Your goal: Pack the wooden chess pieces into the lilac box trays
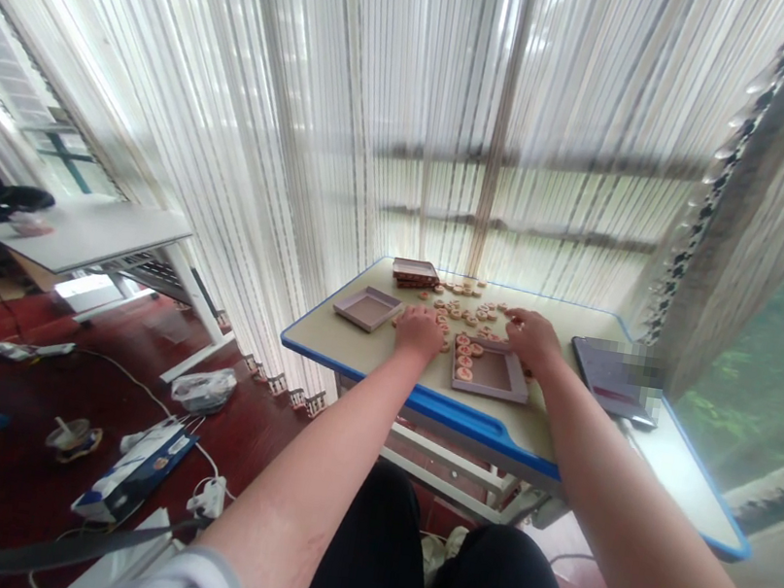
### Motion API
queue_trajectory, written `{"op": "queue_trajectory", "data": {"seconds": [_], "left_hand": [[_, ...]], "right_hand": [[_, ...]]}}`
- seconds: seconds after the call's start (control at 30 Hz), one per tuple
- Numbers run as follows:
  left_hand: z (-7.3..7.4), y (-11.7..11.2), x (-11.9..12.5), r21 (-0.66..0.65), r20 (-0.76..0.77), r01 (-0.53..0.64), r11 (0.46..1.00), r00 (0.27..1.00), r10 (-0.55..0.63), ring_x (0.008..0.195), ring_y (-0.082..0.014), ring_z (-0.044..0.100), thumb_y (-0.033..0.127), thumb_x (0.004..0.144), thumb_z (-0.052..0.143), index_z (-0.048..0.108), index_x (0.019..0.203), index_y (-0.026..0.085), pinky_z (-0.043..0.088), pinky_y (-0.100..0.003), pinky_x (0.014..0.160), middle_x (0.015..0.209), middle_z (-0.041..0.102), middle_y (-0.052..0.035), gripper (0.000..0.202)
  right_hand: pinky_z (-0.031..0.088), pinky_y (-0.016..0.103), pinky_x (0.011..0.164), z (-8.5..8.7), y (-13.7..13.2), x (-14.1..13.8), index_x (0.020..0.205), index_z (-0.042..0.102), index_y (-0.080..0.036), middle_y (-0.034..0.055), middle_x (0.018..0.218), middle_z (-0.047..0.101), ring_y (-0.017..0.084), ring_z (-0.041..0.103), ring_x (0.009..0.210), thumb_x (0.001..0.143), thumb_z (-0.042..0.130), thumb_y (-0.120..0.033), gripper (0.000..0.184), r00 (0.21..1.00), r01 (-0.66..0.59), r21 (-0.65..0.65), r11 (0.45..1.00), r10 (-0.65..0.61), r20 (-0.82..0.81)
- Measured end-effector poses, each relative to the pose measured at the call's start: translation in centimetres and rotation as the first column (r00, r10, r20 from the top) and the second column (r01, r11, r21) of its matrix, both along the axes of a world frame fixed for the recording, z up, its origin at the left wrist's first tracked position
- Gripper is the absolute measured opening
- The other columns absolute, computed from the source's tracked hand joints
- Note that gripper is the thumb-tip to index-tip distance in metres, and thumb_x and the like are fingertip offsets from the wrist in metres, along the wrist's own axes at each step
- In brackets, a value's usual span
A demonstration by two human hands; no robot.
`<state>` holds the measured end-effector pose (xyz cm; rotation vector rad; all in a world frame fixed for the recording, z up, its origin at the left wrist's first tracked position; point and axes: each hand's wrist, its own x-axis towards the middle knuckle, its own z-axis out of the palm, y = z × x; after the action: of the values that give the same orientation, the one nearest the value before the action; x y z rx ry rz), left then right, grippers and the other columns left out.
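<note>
Round wooden Chinese chess pieces [471, 319] lie scattered in several loose groups on a small cream table. My left hand [420, 330] rests palm down at the left side of the pieces, its fingers over the tabletop; what is under them is hidden. To the right, my right hand [534, 339] reaches in with its index finger stretched towards a piece at the far side. Between my wrists sits a shallow square box tray [510, 397], with several pieces along its left side. Another shallow box [367, 308] lies left of my left hand.
A small stack of shallow boxes [415, 271] stands at the table's far left. On the right lies a dark tablet [611, 381]. The table [313, 329] has a blue edge, and sheer curtains hang behind it. Cables, a box [136, 472] and a plastic bag are on the floor.
</note>
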<state>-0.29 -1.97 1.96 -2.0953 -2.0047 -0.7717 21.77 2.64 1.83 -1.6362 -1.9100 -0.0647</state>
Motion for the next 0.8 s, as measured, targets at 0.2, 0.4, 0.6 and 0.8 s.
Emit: {"op": "queue_trajectory", "data": {"seconds": [0.2,0.4,0.6,0.8], "left_hand": [[0.1,0.6,0.4,-0.043,0.010,-0.014,0.999,1.000,0.014,0.105,-0.0258,0.051,0.022,0.081,0.044,0.061,0.103,0.016,0.040,-0.039,0.089,0.108,0.060,-0.0119,0.028],[-0.3,1.9,0.4,-0.070,0.035,0.023,0.997,0.999,-0.020,0.103,-0.0237,0.053,0.020,0.083,0.042,0.062,0.101,0.016,0.040,-0.037,0.092,0.105,0.062,-0.0112,0.027],[-0.7,2.8,-0.2,-0.047,0.131,0.032,0.998,0.991,-0.026,0.106,-0.0202,0.053,0.010,0.079,0.044,0.060,0.108,0.014,0.040,-0.031,0.094,0.107,0.062,-0.0104,0.033],[-0.6,2.8,-1.1,0.026,0.320,-0.077,0.997,0.945,0.065,0.101,-0.0165,0.055,0.001,0.071,0.042,0.058,0.106,0.014,0.042,-0.027,0.091,0.107,0.062,-0.0090,0.041]], "right_hand": [[0.046,0.034,0.080,0.4,3.6,1.6,0.102,0.071,-0.022,0.0108,0.099,0.068,0.025,0.060,0.092,0.074,0.056,-0.026,0.032,0.981,0.186,-0.139,0.973,-0.178,0.071],[0.048,0.031,0.075,0.8,7.0,-0.1,0.089,0.074,-0.025,0.0055,0.082,0.071,0.021,0.063,0.080,0.070,0.062,-0.036,0.025,0.982,-0.038,-0.208,0.977,0.075,0.173],[0.046,0.035,0.075,0.8,7.2,-1.1,0.083,0.073,-0.019,0.0132,0.086,0.069,0.025,0.062,0.085,0.070,0.061,-0.036,0.025,0.961,0.027,-0.231,0.973,0.038,0.273],[0.046,0.036,0.074,1.1,5.6,-1.5,0.100,0.069,-0.019,0.0140,0.090,0.069,0.026,0.063,0.084,0.076,0.051,-0.033,0.033,0.977,0.035,-0.231,0.972,0.015,0.212]]}}
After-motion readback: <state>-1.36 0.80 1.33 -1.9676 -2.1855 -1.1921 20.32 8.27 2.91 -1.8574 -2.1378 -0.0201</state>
